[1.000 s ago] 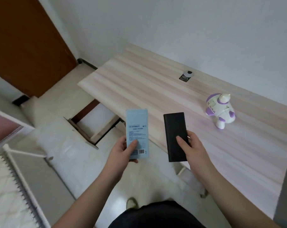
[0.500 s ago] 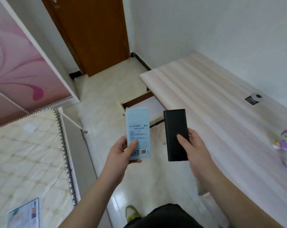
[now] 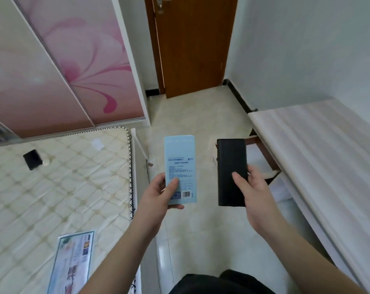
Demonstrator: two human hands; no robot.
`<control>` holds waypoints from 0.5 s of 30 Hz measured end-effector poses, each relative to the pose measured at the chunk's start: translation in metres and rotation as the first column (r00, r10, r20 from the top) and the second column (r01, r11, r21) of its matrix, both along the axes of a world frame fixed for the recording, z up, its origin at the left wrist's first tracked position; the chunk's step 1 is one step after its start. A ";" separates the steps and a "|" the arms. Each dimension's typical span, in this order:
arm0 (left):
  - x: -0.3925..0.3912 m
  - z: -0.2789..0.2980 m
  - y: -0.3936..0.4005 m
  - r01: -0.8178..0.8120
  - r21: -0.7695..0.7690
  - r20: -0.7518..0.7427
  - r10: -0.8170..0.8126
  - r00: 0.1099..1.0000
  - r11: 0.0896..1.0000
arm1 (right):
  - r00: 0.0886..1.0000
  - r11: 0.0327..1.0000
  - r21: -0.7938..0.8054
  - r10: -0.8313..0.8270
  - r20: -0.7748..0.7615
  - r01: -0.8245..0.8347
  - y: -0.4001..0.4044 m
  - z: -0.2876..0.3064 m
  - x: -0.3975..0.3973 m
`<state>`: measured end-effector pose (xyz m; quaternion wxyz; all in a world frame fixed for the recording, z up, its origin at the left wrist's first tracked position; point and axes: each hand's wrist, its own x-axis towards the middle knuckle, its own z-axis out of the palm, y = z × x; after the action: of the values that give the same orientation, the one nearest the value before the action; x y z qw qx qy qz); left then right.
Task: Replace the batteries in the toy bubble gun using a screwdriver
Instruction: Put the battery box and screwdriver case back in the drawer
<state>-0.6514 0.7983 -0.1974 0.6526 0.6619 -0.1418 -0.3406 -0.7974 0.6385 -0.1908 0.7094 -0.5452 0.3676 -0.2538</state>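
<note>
Left hand (image 3: 158, 193) grips a pale blue box (image 3: 180, 166), thumb across its printed face; right hand (image 3: 255, 190) clasps a black case (image 3: 231, 166), both upright and apart above the tiled floor (image 3: 192, 115). Bare mattress (image 3: 63, 187) left, wooden desk (image 3: 319, 149) right, brown door (image 3: 192, 45) ahead. The print is too small to read; no bubble gun in sight.

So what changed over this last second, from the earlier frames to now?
The head view swung left, away from the desk: the toy bubble gun that stood on it is now out of view, while the door, wardrobe and mattress have come in. Nothing was picked up or let go. The left hand still holds the light blue box and the right hand the black case, same grip, side by side.
</note>
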 end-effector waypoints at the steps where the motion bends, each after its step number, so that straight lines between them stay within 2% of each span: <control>1: 0.006 0.000 0.002 -0.007 0.001 0.005 0.007 1.000 1.000 | 1.000 1.000 -0.008 0.011 -0.011 -0.011 -0.001 -0.001 0.008; 8: 0.049 -0.009 -0.010 -0.088 0.022 -0.013 0.088 0.996 0.996 | 0.998 0.998 0.023 0.059 -0.022 -0.059 -0.023 -0.014 0.060; 15: 0.107 -0.012 -0.074 -0.069 0.078 0.020 0.068 0.997 0.995 | 0.996 0.997 0.018 0.078 -0.045 -0.078 -0.085 -0.030 0.114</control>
<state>-0.5445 0.7243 -0.2094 0.6360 0.6945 -0.1112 -0.3174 -0.6831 0.5531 -0.2204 0.7145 -0.5589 0.3644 -0.2103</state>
